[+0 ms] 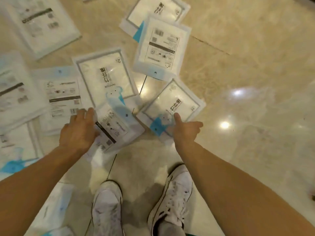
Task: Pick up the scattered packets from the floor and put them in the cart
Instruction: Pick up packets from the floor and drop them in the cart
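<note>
1. Three packets lie face up, each with a large "2" in one corner and bold Chinese characters upside down to the camera, which I cannot read: the top packet, the middle packet and the right packet.
2. Five others show back labels with a barcode, a QR code and a dark strip. The small print is too blurred to read.
3. At least ten packets are scattered on the glossy beige floor, several overlapping or cut off by the frame.
4. The left hand grips the held packet by its left edge, thumb on top.
5. The right hand has its thumb on the right packet's near edge and its fingers curled. I cannot tell whether it grips.
6. Two white sneakers stand just behind.
</note>
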`<state>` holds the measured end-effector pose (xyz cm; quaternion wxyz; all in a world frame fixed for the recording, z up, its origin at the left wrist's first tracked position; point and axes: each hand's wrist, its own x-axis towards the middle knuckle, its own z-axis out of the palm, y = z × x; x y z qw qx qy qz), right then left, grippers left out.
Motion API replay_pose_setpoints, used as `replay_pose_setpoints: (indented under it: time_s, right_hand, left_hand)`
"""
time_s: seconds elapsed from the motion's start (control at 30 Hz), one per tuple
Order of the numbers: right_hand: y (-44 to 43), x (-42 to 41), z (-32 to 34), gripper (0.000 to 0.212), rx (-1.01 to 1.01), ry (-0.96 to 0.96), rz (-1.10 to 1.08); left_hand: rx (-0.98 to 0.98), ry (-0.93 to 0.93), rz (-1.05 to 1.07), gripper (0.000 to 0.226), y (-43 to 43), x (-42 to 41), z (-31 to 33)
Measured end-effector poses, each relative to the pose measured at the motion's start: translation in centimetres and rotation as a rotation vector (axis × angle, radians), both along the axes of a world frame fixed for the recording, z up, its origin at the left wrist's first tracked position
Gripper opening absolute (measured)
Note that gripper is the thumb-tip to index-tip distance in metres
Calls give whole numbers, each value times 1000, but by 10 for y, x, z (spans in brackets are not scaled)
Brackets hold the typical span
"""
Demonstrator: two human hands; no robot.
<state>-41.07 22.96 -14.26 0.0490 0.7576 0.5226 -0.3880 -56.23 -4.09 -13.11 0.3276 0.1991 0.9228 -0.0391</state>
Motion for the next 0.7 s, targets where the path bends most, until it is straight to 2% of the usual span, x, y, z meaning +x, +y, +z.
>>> replay_pose_setpoints:
  time_s: [0.1,0.2,0.37,0.43,0.57,0.7]
  right_hand:
    - [-10,-17,-21,97,48,-121,-17]
    - [-11,-12,-32,90,60,-70,-36]
    - [-7,24,12,48,107,57,99]
    - [-6,41,58,41,115,114,187]
    - [1,62,189,27,63,276,323]
    - [28,60,345,21,-11,377,374]
  left_hand:
    - [-14,83,-49,77,-7,-2,-23]
    - [20,99,-50,63,-6,-6,-19]
    - [193,-182,167,37,-17,-11,24]
    - [303,-311,238,42,-19,-13,61]
    - [500,-420,393,53,-5,-20,180]
    - [668,-446,557,43,13,-40,336]
